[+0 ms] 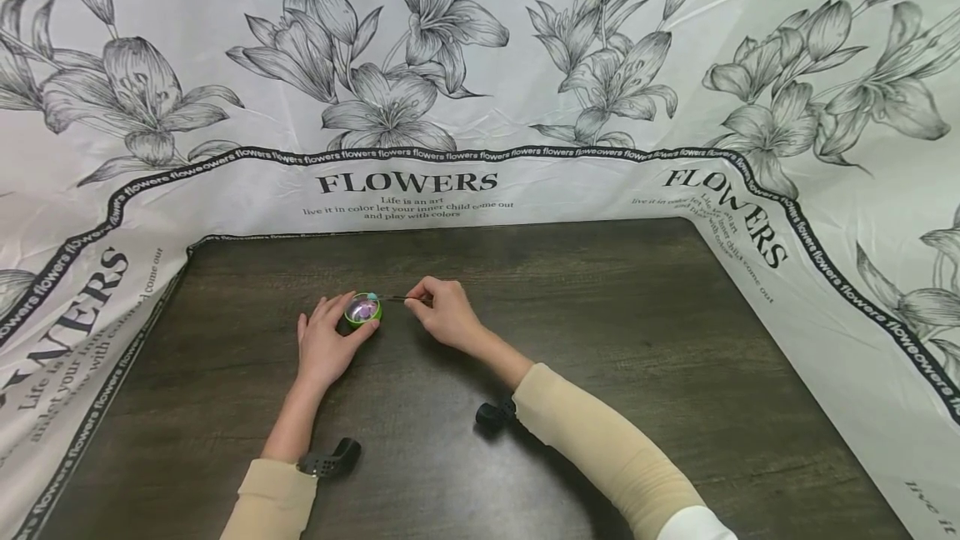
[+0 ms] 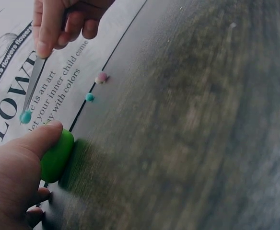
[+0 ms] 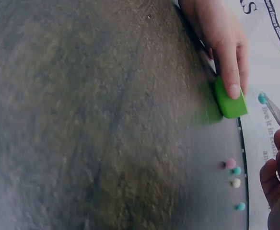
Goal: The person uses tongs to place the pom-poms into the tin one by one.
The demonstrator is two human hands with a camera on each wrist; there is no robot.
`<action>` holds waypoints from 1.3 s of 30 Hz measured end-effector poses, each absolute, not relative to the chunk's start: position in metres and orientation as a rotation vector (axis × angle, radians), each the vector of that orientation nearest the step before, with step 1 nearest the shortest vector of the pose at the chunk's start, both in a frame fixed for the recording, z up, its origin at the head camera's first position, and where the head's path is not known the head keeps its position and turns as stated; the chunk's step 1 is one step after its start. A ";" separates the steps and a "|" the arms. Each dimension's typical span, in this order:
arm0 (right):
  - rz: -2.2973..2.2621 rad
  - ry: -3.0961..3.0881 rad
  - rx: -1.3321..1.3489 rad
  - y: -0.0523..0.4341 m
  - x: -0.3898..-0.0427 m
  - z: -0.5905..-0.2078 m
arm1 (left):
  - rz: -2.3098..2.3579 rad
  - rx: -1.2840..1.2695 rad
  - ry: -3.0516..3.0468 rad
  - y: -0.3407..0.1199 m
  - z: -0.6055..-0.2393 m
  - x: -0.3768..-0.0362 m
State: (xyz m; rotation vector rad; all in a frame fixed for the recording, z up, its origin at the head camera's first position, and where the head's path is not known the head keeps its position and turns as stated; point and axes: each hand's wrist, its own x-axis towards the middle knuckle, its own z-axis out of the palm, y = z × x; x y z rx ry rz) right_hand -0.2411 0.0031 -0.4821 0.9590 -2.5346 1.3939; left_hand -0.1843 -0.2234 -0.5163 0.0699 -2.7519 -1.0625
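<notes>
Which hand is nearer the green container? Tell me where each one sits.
Left. The left hand grips the green container directly; the right hand sits apart on its other side, pinching tweezers that reach toward it.

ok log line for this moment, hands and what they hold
left hand: holds green container on table | right hand: pinches tweezers gripping teal bead | loose beads on table

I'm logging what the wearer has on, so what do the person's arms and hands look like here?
Both hands are bare. The left hand and right hand come out of long beige sleeves pushed up the forearms; a bit of white cloth shows at the right sleeve's upper end. A small black camera mount sits at the left wrist and another at the right.
</notes>
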 end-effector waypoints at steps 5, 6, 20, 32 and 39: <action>1.376 -2.522 0.995 -0.001 -0.238 -0.484 | -1.067 0.063 -2.740 -0.223 -0.517 -0.184; 1.379 -2.521 1.001 -0.001 -0.237 -0.484 | -1.067 0.062 -2.739 -0.223 -0.517 -0.184; 1.431 -2.523 1.023 -0.002 -0.234 -0.486 | -1.070 0.058 -2.732 -0.222 -0.517 -0.184; 1.461 -2.561 1.019 0.000 -0.234 -0.486 | -1.062 0.063 -2.748 -0.223 -0.515 -0.184; 1.480 -2.547 1.036 0.000 -0.231 -0.487 | -1.069 0.075 -2.765 -0.222 -0.516 -0.183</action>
